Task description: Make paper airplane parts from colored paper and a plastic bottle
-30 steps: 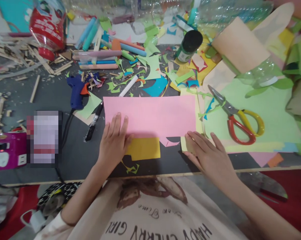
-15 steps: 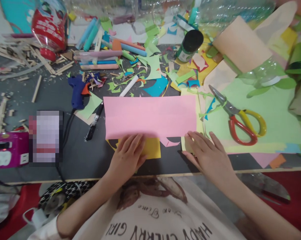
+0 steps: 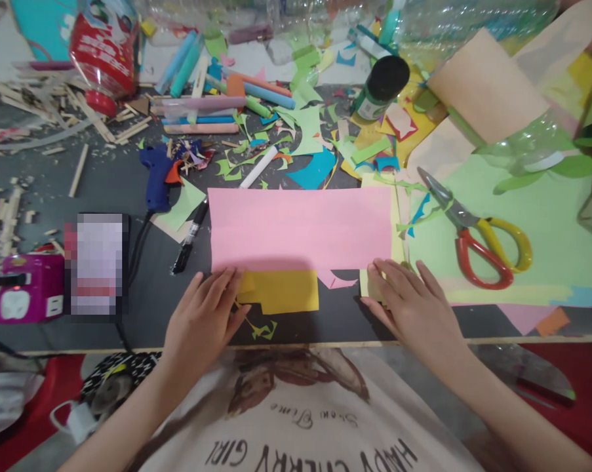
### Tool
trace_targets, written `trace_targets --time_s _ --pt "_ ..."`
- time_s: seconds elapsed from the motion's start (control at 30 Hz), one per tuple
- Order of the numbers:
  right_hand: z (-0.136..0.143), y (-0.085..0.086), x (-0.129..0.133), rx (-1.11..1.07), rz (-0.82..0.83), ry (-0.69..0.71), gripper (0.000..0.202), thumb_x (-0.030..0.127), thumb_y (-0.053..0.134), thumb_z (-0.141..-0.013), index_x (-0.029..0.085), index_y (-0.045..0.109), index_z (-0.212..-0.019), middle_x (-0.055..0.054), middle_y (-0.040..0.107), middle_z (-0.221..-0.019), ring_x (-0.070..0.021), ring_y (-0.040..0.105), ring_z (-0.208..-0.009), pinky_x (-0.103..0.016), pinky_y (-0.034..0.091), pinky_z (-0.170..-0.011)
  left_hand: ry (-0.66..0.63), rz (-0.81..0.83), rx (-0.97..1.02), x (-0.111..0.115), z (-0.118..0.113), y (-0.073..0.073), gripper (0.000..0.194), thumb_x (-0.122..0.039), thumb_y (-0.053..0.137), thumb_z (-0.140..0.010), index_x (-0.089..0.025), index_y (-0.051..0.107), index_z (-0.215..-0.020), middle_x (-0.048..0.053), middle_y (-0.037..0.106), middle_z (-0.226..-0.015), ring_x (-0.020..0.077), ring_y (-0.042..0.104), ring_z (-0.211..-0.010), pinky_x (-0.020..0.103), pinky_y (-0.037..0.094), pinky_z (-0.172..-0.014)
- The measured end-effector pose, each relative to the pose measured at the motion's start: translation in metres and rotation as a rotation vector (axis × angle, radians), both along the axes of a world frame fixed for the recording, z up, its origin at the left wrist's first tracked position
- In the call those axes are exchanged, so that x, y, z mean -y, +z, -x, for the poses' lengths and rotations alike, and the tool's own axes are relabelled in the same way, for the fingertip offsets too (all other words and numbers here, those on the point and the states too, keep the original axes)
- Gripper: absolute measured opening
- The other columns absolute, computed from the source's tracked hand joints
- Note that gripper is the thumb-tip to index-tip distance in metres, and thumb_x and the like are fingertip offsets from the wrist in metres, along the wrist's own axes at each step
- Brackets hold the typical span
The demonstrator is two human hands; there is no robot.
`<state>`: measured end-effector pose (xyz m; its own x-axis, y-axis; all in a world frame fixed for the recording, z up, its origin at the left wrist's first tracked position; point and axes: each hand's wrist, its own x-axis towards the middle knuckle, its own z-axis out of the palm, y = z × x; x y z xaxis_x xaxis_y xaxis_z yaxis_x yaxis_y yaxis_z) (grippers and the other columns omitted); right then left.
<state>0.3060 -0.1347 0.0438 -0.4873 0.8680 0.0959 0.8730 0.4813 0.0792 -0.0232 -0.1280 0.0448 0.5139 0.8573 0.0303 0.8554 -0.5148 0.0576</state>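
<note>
A pink sheet of paper [image 3: 300,228], a long rectangle, lies across the dark table in front of me. At its near left corner rest the fingertips of my left hand [image 3: 202,321], palm down, fingers stretched out and thumb apart. My right hand [image 3: 408,298] lies flat at the near right corner, its fingers spread and touching the edge. From under the pink paper a piece of yellow paper [image 3: 288,295] sticks out between my hands. Beside the sheet's left end is a black marker [image 3: 190,239], its upper end partly hidden. Right of the sheet lie scissors [image 3: 473,226] with red and yellow handles.
A blue glue gun [image 3: 157,180] and a phone [image 3: 99,262] are on the left, near a purple box [image 3: 30,288]. Paper scraps, several markers [image 3: 202,105] and a black-capped bottle [image 3: 381,85] crowd the back. Green paper [image 3: 546,223] lies under the scissors.
My left hand has slid left along the near edge to the paper's corner, uncovering more yellow paper. The right hand stays at its corner. The view has shifted slightly.
</note>
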Motion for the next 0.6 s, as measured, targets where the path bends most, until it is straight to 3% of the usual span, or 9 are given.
trace_targets --time_s 0.2,0.4,0.5,0.6 --pt "-0.006 -0.001 0.003 -0.019 -0.002 0.026 0.039 0.025 0.047 -0.098 0.007 0.055 -0.131 -0.018 0.069 -0.122 -0.0283 0.066 -0.109 -0.046 0.042 -0.102 0.062 0.014 -0.030 0.004 0.013 0.001 0.051 -0.036 0.038 -0.099 -0.011 0.044 -0.142 0.018 0.066 -0.123 0.0304 0.065 -0.111 0.048 0.046 -0.101" --pt "-0.025 -0.003 0.011 -0.046 0.027 -0.077 0.047 0.027 0.048 -0.097 0.010 0.047 -0.141 -0.017 0.068 -0.122 -0.0304 0.065 -0.112 -0.050 0.042 -0.103 0.099 0.031 0.016 0.006 0.012 -0.003 0.051 -0.037 0.036 -0.099 -0.012 0.044 -0.143 0.018 0.064 -0.128 0.0308 0.063 -0.115 0.048 0.047 -0.102" --pt "-0.032 -0.003 0.008 -0.192 0.101 -0.121 0.041 0.033 0.043 -0.098 0.017 0.054 -0.135 -0.014 0.069 -0.121 -0.0288 0.064 -0.113 -0.048 0.047 -0.099 0.090 0.020 0.007 0.005 0.012 -0.003 0.050 -0.037 0.036 -0.099 -0.013 0.046 -0.141 0.017 0.065 -0.125 0.0305 0.064 -0.113 0.049 0.047 -0.102" --pt "-0.033 0.000 0.002 -0.435 0.235 -0.254 0.038 0.038 0.041 -0.098 0.023 0.058 -0.129 -0.011 0.072 -0.115 -0.0244 0.069 -0.100 -0.040 0.057 -0.083 0.060 -0.020 -0.047 0.004 0.010 -0.002 0.046 -0.035 0.037 -0.099 -0.013 0.050 -0.137 0.018 0.065 -0.121 0.0292 0.065 -0.110 0.046 0.049 -0.100"
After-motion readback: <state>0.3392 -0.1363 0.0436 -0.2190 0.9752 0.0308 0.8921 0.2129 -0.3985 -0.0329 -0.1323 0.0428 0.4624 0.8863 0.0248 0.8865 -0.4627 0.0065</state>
